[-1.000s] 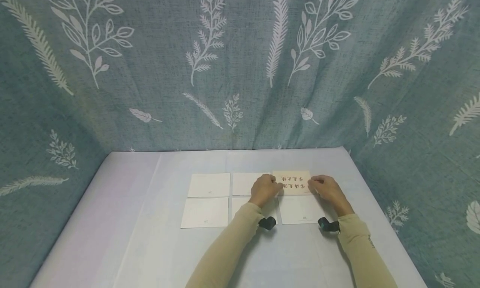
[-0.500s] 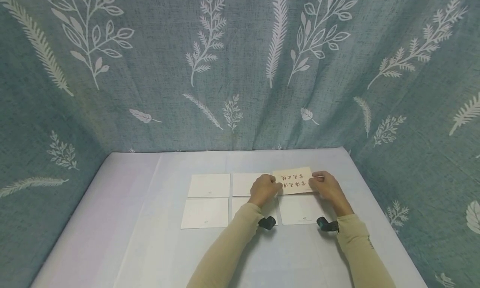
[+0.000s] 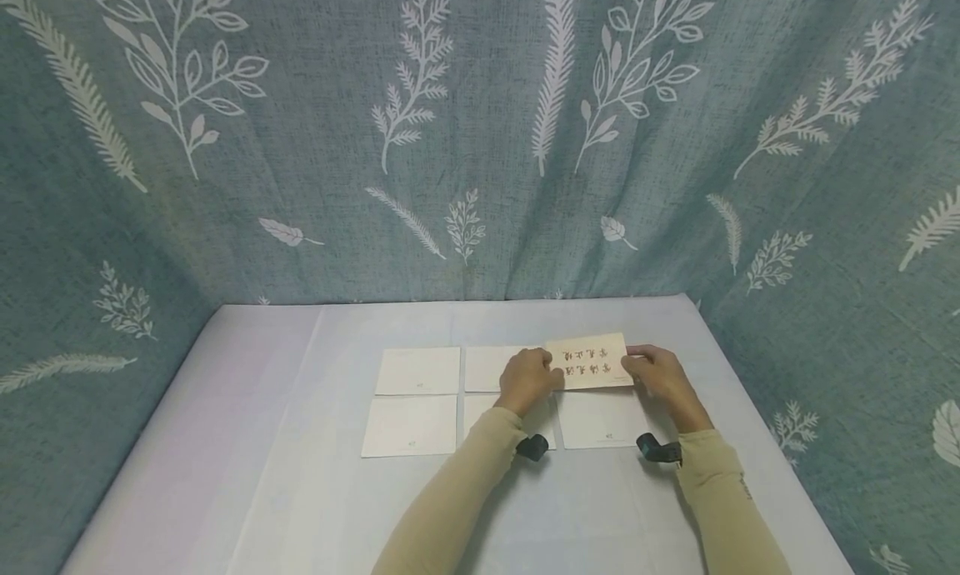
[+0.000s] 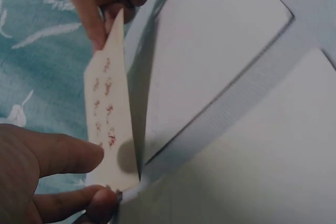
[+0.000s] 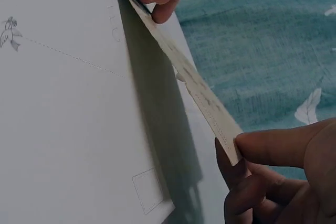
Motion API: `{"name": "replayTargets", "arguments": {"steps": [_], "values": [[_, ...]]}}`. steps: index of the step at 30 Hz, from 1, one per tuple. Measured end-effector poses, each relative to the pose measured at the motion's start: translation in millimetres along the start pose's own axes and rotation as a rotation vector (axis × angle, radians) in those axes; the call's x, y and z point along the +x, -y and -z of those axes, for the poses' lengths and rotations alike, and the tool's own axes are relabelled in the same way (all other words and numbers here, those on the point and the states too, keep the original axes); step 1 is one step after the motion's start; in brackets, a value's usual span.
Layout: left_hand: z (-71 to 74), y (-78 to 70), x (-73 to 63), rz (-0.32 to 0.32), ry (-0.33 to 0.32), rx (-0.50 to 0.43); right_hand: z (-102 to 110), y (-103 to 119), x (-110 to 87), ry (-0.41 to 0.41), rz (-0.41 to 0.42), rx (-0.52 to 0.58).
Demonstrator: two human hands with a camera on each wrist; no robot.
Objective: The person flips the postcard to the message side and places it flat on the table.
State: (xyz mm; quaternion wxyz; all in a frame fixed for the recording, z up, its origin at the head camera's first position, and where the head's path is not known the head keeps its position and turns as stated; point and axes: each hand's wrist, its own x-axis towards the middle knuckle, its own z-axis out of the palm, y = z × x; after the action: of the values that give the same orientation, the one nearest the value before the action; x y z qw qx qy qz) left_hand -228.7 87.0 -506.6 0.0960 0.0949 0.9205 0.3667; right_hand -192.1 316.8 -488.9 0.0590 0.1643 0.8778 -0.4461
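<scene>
A cream postcard [image 3: 588,362] printed with red-brown characters is held at the back right of the table, its near edge over a white card [image 3: 600,417]. My left hand [image 3: 527,379] pinches its left end. At the other end, my right hand [image 3: 660,377] pinches the right edge between thumb and fingers. In the left wrist view the postcard [image 4: 114,114] tilts up, printed face showing, apart from the white card [image 4: 226,40] beside it. From the right wrist, the postcard [image 5: 197,87] appears nearly edge-on and casts a shadow on the white card [image 5: 63,119].
Several white cards lie in two rows, among them the back left card [image 3: 417,370] and front left card [image 3: 409,425]. My left forearm partly covers a front middle card [image 3: 480,407]. A leaf-patterned curtain [image 3: 480,142] borders the white table [image 3: 315,508] behind and at the sides.
The postcard has gone from lying flat to tilted, with its right end raised. My right hand has shifted slightly right with it, while the left hand has barely moved.
</scene>
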Motion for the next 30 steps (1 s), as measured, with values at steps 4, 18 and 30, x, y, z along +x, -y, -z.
{"name": "replayTargets", "arguments": {"steps": [4,18,30], "values": [[1.8,1.6,-1.9,-0.039,-0.058,0.027,2,0,-2.6,0.015,0.007,0.036],[18.8,-0.1,-9.1,0.005,-0.076,-0.157,5,1,-8.1,-0.028,0.025,0.113],[24.0,5.3,-14.7,0.01,-0.076,-0.131,1,0,-17.4,-0.011,0.039,0.116]]}}
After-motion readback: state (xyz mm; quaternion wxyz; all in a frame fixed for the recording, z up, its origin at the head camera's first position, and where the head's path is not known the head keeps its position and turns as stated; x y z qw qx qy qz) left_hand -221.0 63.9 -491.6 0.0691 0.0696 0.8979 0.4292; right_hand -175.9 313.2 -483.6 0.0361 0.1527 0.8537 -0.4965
